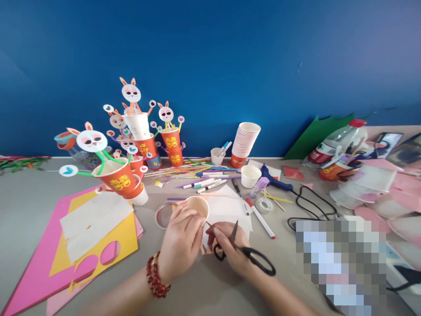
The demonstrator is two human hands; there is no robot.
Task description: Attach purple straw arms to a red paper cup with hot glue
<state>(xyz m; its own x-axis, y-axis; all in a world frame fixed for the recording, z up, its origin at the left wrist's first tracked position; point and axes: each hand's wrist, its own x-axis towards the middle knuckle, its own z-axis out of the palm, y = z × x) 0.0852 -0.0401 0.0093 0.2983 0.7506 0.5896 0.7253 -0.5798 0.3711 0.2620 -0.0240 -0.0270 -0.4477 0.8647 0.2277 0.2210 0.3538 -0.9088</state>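
Note:
A white paper cup is tilted, its mouth facing up toward me. My left hand is wrapped round the cup from the left, hiding much of its side. In my right hand is a pair of black-handled scissors, its blades spread apart. One blade points up and away. A thin dark tip pokes out from my right fingers toward the cup wall, close to my left fingertips; whether it pierces the cup is hidden. Under the hands lie white paper and some small orange-pink pieces.
Rabbit figures on orange cups stand at the left, behind pink and yellow sheets. A roll of tape, markers, a cup stack, a blue glue gun and a plastic bottle are beyond and right.

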